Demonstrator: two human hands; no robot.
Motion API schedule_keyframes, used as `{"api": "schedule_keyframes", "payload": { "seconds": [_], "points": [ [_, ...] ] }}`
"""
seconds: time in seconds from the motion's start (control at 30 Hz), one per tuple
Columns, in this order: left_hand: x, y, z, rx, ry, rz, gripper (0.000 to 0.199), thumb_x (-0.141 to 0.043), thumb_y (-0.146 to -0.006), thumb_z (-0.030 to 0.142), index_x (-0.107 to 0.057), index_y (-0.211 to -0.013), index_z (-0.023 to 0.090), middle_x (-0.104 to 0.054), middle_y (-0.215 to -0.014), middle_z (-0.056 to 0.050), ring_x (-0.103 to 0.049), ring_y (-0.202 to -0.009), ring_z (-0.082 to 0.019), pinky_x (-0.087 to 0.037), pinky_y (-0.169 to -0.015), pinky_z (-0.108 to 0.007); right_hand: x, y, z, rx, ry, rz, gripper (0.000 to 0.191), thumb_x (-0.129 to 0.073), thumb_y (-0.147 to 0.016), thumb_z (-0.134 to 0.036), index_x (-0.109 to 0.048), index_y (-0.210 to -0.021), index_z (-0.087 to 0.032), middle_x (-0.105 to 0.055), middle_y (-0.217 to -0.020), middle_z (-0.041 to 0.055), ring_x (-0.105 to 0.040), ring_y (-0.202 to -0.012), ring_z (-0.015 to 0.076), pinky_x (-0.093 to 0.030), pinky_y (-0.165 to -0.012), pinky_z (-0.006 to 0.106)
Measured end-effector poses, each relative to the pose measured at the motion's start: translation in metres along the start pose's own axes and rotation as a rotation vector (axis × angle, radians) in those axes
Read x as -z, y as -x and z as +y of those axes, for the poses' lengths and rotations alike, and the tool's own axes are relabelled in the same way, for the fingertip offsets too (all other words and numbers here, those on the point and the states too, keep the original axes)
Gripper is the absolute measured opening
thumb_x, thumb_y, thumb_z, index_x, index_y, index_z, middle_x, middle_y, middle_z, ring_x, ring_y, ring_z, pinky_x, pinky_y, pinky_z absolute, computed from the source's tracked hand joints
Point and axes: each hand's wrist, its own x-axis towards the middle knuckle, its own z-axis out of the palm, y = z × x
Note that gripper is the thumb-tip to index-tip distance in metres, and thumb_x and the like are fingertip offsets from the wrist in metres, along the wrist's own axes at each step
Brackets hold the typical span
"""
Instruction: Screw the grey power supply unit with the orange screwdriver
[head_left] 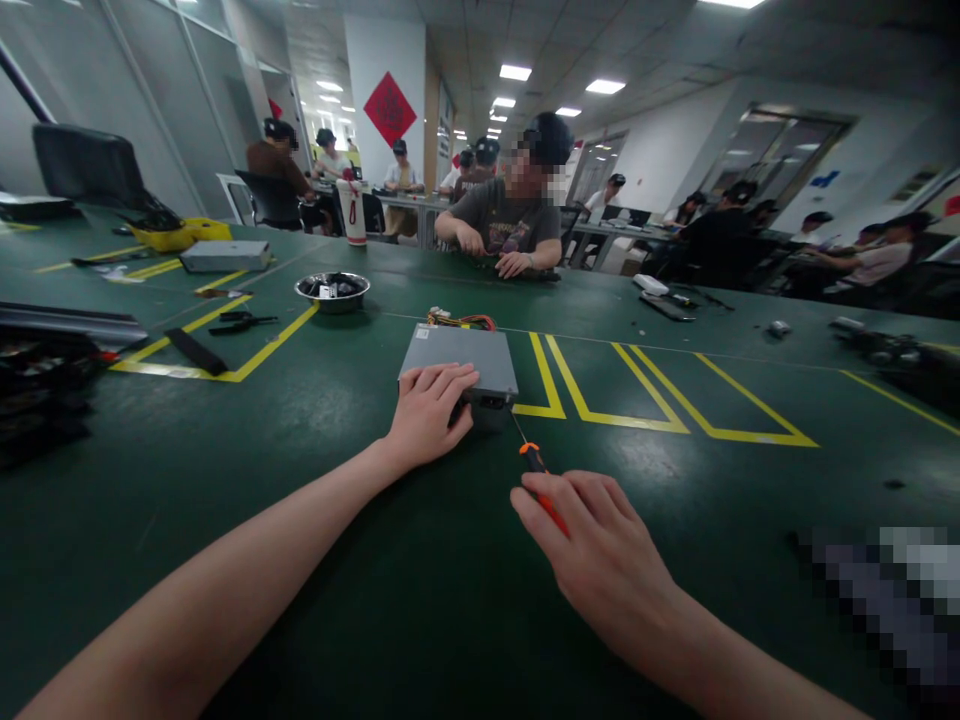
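Observation:
A grey metal computer power supply (469, 355) lies flat on the green table, its bundle of coloured wires (457, 318) showing behind the far edge. My left hand (431, 410) grips its near left edge, fingers spread over the top and the thumb down by the front face. In my right hand (592, 535) is a screwdriver (532, 458) with an orange and black handle. The thin shaft points away from me, and its tip is at the near right corner of the power supply. Whether the tip sits in a screw is too small to tell.
A metal bowl (332, 287) of small dark parts stands beyond my left hand. Yellow tape (637, 422) marks boxes on the table (360, 580). Farther left are another grey metal box (226, 256) and a yellow object (180, 235). A person (510, 210) works across the table.

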Motion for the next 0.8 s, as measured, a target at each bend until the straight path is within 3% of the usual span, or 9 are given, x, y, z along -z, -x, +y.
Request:
{"api": "schedule_keyframes", "payload": {
  "seconds": [0.17,0.3,0.47,0.67,0.8],
  "points": [
    [0.001,0.0,0.001,0.006,0.002,-0.009,0.036,-0.048,-0.081,0.025,-0.049,-0.117,0.023,-0.055,-0.124,-0.003,-0.046,-0.114,-0.022,-0.027,-0.092,-0.041,0.0,0.001,0.009,-0.117,0.053,0.038,0.026,-0.044,-0.086,-0.023,-0.053,-0.107,-0.011,-0.055,-0.1,0.0147,-0.052,-0.075,0.0167,-0.044,-0.06,0.028],
    [0.001,0.0,0.001,0.011,0.009,-0.014,0.038,-0.048,-0.08,0.025,-0.048,-0.118,0.024,-0.055,-0.124,-0.003,-0.046,-0.113,-0.023,-0.028,-0.091,-0.042,0.0,0.0,0.009,-0.046,0.071,0.046,0.029,-0.042,-0.081,-0.006,-0.054,-0.107,-0.011,-0.059,-0.094,0.0111,-0.051,-0.073,0.0156,-0.041,-0.061,0.027],
    [0.001,0.0,0.0,-0.003,-0.002,-0.011,0.037,-0.047,-0.081,0.026,-0.048,-0.118,0.023,-0.054,-0.125,-0.003,-0.046,-0.114,-0.022,-0.028,-0.091,-0.041,-0.002,-0.001,0.0,0.037,0.014,0.001,0.032,-0.042,-0.078,-0.004,-0.057,-0.102,-0.016,-0.062,-0.096,0.0065,-0.049,-0.075,0.0176,-0.04,-0.065,0.031],
    [0.0,0.0,0.0,0.002,-0.003,-0.014,0.037,-0.048,-0.081,0.025,-0.048,-0.118,0.023,-0.054,-0.125,-0.002,-0.045,-0.115,-0.021,-0.027,-0.093,-0.041,-0.005,0.002,0.005,-0.084,-0.004,0.005,0.027,-0.042,-0.086,-0.019,-0.051,-0.111,-0.013,-0.056,-0.101,0.0125,-0.051,-0.071,0.0141,-0.043,-0.058,0.026],
    [0.0,0.0,0.0,0.01,-0.001,-0.005,0.034,-0.047,-0.082,0.026,-0.049,-0.117,0.024,-0.055,-0.124,-0.002,-0.046,-0.114,-0.021,-0.028,-0.092,-0.041,-0.003,0.002,0.008,-0.092,-0.009,0.008,0.032,-0.04,-0.083,-0.008,-0.05,-0.112,-0.009,-0.057,-0.098,0.0115,-0.05,-0.064,0.0109,-0.042,-0.053,0.024]
  ]
}}
